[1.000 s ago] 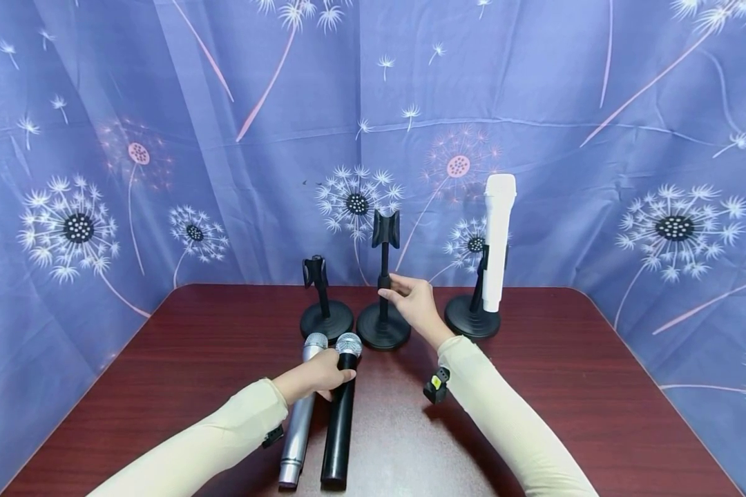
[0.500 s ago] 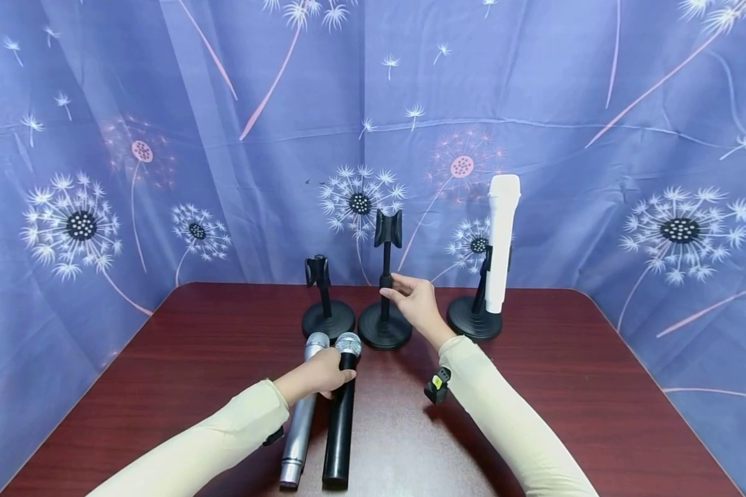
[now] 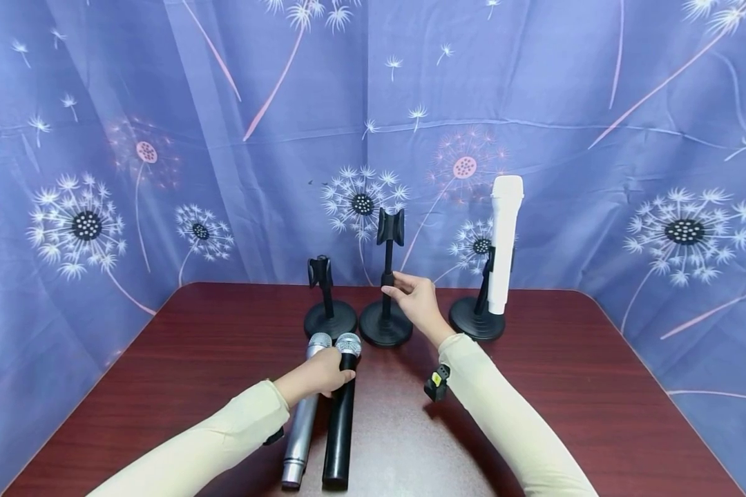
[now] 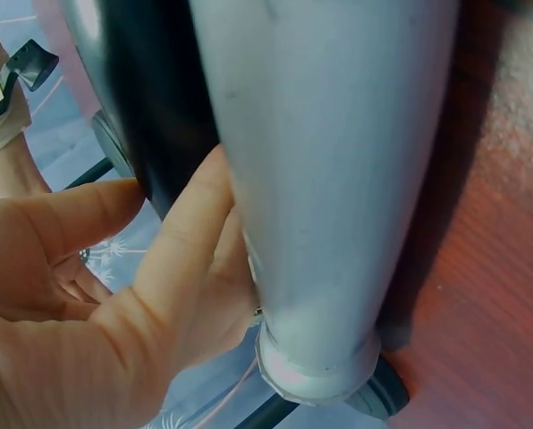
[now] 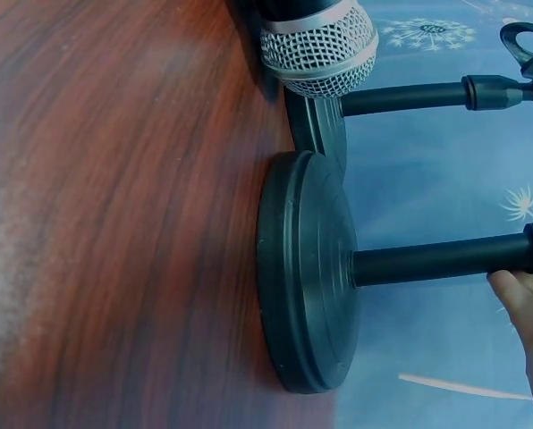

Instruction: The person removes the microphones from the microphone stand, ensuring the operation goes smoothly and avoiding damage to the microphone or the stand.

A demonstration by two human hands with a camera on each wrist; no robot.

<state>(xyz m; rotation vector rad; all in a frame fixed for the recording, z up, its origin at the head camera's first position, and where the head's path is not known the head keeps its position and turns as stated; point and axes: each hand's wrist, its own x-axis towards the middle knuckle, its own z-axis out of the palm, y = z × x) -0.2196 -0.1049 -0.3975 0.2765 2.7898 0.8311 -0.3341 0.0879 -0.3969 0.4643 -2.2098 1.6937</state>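
Note:
My left hand (image 3: 317, 373) pinches the black microphone (image 3: 339, 435) just below its silver mesh head, thumb on one side and fingers on the other. Beside it lies a silver microphone (image 3: 300, 442), partly covered by that hand; in the left wrist view the fingers run between the silver body (image 4: 320, 179) and the black one (image 4: 141, 89). My right hand (image 3: 416, 304) pinches the collar on the pole of the middle microphone stand (image 3: 385, 326). That stand has a round black base (image 5: 307, 277) on the table and a cradle at its top with nothing in it.
A shorter black stand (image 3: 329, 319) with a bare clip is at the left of the middle one. To the right, another stand (image 3: 476, 322) carries a white microphone (image 3: 503, 241), tilted nearly upright. Behind the dark red table (image 3: 566, 386) hangs a blue dandelion-print curtain (image 3: 273, 172).
The head view has shifted slightly, moving the stands a little to the right in it. Both hands keep their grips on the black microphone and the middle stand.

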